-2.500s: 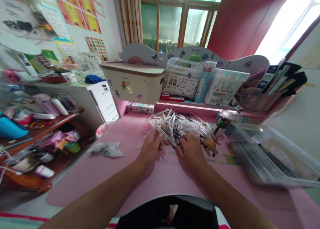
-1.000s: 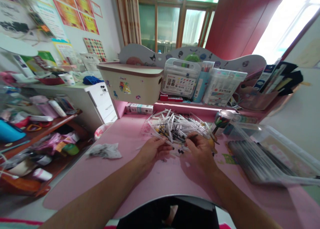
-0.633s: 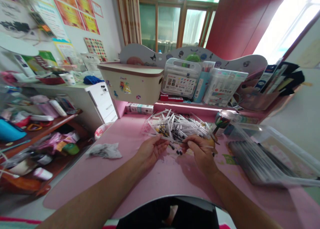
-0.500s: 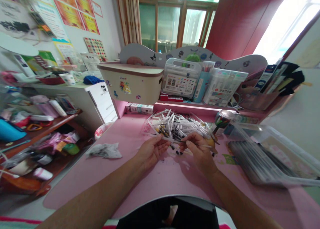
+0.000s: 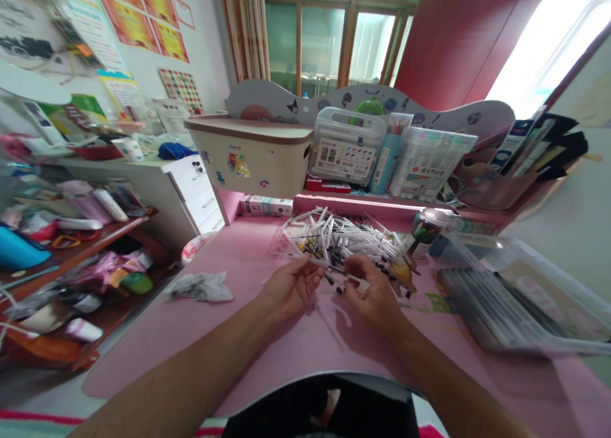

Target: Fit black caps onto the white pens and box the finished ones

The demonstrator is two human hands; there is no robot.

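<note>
Left hand (image 5: 293,288): our thumb and index fingers pinch narrowly, palm turned up, on a slim white pen barrel (image 5: 319,262).
Pen barrel: lies nearly level between our hands, raised over the pink worktop (image 5: 305,355).
Right hand (image 5: 373,295): fingers curl nearly together at three o'clock from the barrel; we cannot tell what they grip.
Pen-part heap (image 5: 356,235): loose white barrels and dark thin pieces, at twelve o'clock, just beyond our fingertips.
Black cap (image 5: 340,290): on the worktop between our hands, at six o'clock from the heap.
Clear bin (image 5: 568,345): three o'clock, well apart.
Crumpled wrapper (image 5: 203,287): nine o'clock.
Good handling: we judge a light, steady left pinch best, parts lined up end to end, right fingers pressing straight, since thin plastic probably bends.
</note>
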